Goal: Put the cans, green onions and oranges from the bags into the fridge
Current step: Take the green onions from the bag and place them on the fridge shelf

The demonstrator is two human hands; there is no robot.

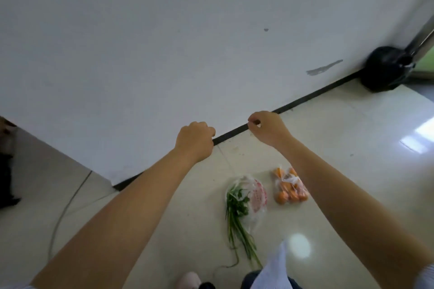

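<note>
Both my arms reach forward at chest height in front of a white wall. My left hand is closed in a fist with nothing visible in it. My right hand has its fingertips pinched together, and a tiny white speck shows between them. On the tiled floor below lie green onions, half out of a clear bag with red print. Just right of it, a tied clear bag of oranges sits partly behind my right forearm. No cans and no fridge are in view.
A black baseboard runs along the wall. A full black rubbish bag fills the far right corner. A grey cable lies on the floor at left, near a dark object. A pink slipper and a white sock or cloth show at the bottom.
</note>
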